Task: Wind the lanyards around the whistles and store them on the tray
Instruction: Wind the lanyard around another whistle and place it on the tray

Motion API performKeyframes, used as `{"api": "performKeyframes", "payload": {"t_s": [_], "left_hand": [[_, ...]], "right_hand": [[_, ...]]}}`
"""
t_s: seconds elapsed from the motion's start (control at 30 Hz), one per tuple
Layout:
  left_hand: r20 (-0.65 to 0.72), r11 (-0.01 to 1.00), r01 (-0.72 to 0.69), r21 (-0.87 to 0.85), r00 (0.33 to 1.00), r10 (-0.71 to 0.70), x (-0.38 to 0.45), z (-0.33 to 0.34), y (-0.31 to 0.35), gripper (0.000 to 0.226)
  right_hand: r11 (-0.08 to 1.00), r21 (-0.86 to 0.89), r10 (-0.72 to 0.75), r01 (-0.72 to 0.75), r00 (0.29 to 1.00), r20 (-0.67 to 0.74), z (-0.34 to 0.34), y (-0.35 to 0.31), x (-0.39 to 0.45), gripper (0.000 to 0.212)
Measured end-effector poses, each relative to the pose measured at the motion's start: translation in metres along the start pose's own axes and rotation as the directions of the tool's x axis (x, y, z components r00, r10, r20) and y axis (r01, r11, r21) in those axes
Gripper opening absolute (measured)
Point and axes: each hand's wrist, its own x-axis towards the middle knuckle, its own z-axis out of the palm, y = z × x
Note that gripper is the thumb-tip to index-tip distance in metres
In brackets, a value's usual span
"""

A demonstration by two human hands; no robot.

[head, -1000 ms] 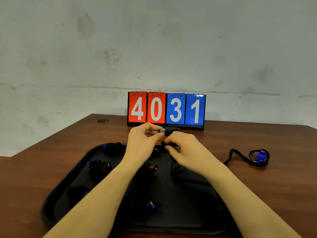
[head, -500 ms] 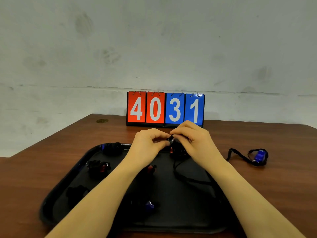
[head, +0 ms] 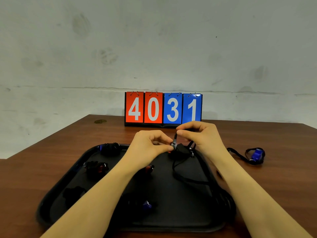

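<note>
Over the far half of the black tray (head: 51,203), a person's left hand (head: 147,146) pinches a dark whistle (head: 180,150) at its fingertips, while the right hand (head: 204,136), just beside it at 2 o'clock, pinches the lanyard (head: 184,176) near the clip, drawn taut upward. The slack strap trails toward 6 o'clock across the tray, so the right hand appears better placed to carry the next turn around the whistle.

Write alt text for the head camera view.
Over a black tray, the left hand holds a whistle while the right hand pulls its black lanyard up to wind it. Wound whistles lie on the tray; a blue whistle waits on the table.
</note>
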Motion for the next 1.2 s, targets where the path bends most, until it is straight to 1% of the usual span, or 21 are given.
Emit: {"api": "performKeyframes", "payload": {"t_s": [0.07, 0.13, 0.23, 0.3, 0.37, 0.43, 0.57, 0.67, 0.8, 0.9, 0.97, 1.03, 1.07, 1.13, 1.2], "left_hand": [[-0.024, 0.998, -0.003, -0.060, 1.000, 0.002, -0.001, 0.000, 0.002, 0.015], [-0.070, 0.988, 0.001, -0.157, 0.997, -0.012, -0.001, -0.001, 0.004, 0.017], [-0.153, 0.959, 0.021, -0.283, 0.986, -0.067, 0.001, -0.002, 0.004, 0.018], [-0.189, 0.938, 0.035, -0.345, 0.976, -0.106, 0.002, -0.002, 0.003, 0.016], [-0.215, 0.922, 0.043, -0.385, 0.967, -0.135, 0.004, -0.003, 0.003, 0.015], [-0.245, 0.920, 0.046, -0.389, 0.958, -0.151, 0.004, -0.003, 0.001, 0.015], [-0.289, 0.920, 0.070, -0.386, 0.938, -0.193, 0.006, -0.003, -0.002, 0.014], [-0.323, 0.931, 0.092, -0.354, 0.922, -0.213, 0.007, -0.004, -0.004, 0.013], [-0.341, 0.952, 0.126, -0.280, 0.914, -0.221, 0.009, -0.005, -0.008, 0.013], [-0.365, 0.979, 0.134, -0.152, 0.913, -0.182, 0.010, -0.004, -0.009, 0.013], [-0.366, 0.986, 0.130, -0.108, 0.917, -0.160, 0.009, -0.003, -0.009, 0.012], [-0.355, 0.989, 0.121, -0.085, 0.924, -0.144, 0.009, -0.002, -0.009, 0.012], [-0.349, 0.991, 0.121, -0.064, 0.927, -0.136, 0.008, -0.002, -0.009, 0.012], [-0.332, 0.993, 0.117, -0.001, 0.937, -0.110, 0.008, -0.002, -0.009, 0.012], [-0.318, 0.994, 0.104, 0.041, 0.944, -0.086, 0.008, -0.002, -0.008, 0.012]], "right_hand": [[0.997, 0.063, 0.040, -0.041, 0.999, 0.011, 0.000, 0.000, 0.000, 0.007], [0.994, 0.091, 0.063, -0.065, 0.998, 0.027, 0.000, 0.000, 0.000, 0.006], [0.996, 0.049, 0.077, -0.079, 0.996, 0.042, 0.003, -0.001, -0.001, 0.011], [0.999, 0.008, 0.052, -0.053, 0.997, 0.065, 0.008, -0.002, -0.004, 0.018], [1.000, 0.010, 0.013, -0.014, 0.994, 0.107, 0.012, -0.004, -0.008, 0.020], [1.000, 0.006, -0.016, 0.015, 0.988, 0.155, 0.013, -0.005, -0.010, 0.019], [0.997, -0.061, -0.023, 0.041, 0.965, 0.260, 0.012, -0.005, -0.010, 0.007], [0.999, -0.030, -0.018, 0.029, 0.950, 0.313, 0.010, -0.006, -0.010, 0.009], [1.000, 0.016, -0.014, 0.009, 0.940, 0.342, 0.009, -0.010, -0.010, 0.010], [0.999, 0.034, -0.039, 0.030, 0.950, 0.310, 0.009, -0.012, -0.011, 0.012], [0.994, -0.035, -0.097, 0.108, 0.968, 0.233, 0.011, -0.012, -0.011, 0.017], [0.955, -0.208, -0.184, 0.210, 0.973, 0.140, 0.013, -0.008, -0.009, 0.017], [0.913, -0.314, -0.238, 0.261, 0.965, 0.110, 0.014, -0.006, -0.008, 0.014], [0.793, -0.488, -0.363, 0.365, 0.926, 0.102, 0.016, 0.001, -0.006, 0.011], [0.695, -0.559, -0.458, 0.453, 0.878, 0.141, 0.016, 0.007, -0.004, 0.014]]}}
